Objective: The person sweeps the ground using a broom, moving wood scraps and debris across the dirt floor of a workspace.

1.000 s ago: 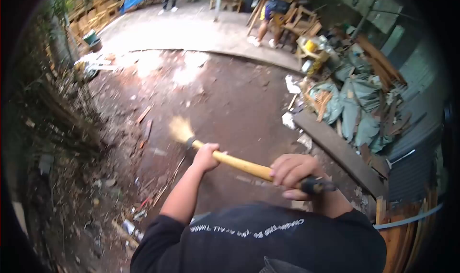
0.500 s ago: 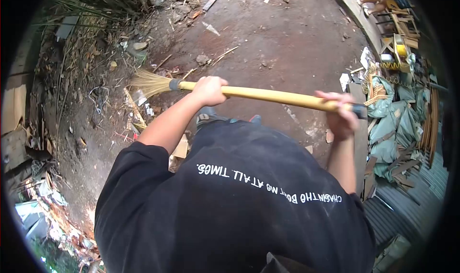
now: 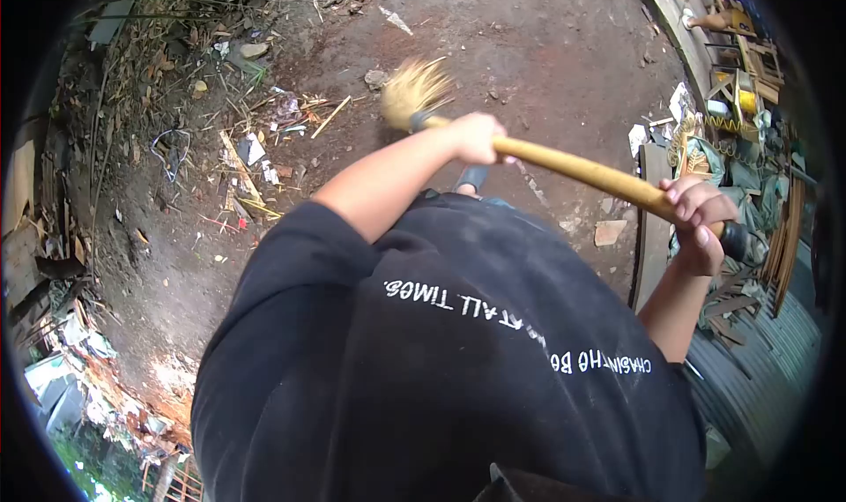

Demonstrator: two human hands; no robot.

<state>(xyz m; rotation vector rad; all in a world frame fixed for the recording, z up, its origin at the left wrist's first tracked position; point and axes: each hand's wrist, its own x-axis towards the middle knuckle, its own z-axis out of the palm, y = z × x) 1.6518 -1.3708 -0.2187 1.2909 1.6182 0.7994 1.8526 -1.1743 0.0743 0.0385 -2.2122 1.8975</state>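
Note:
A broom with straw bristles (image 3: 412, 92) and a long yellow handle (image 3: 582, 169) slants across in front of my body. My left hand (image 3: 477, 138) is closed round the handle a little above the dark collar at the bristles. Near the black end cap, my right hand (image 3: 701, 215) grips the upper part of the handle with fingers wrapped over it. The bristles are bent and slightly blurred over the brown dirt ground (image 3: 529, 61). To their left lies a patch of litter (image 3: 286, 110) with sticks and plastic scraps.
A wooden strip (image 3: 240, 167) and more scraps lie at the left. Dry leaves and plants line the upper left. At right are a concrete edge (image 3: 674, 26), greenish sacks, planks and corrugated sheets (image 3: 749, 387). Another person's legs (image 3: 714, 17) show at top right.
The broom's bristles have swung rightward from the littered left side, bending as they moved. Both hands have shifted right with the handle, and my right fingers have closed round it.

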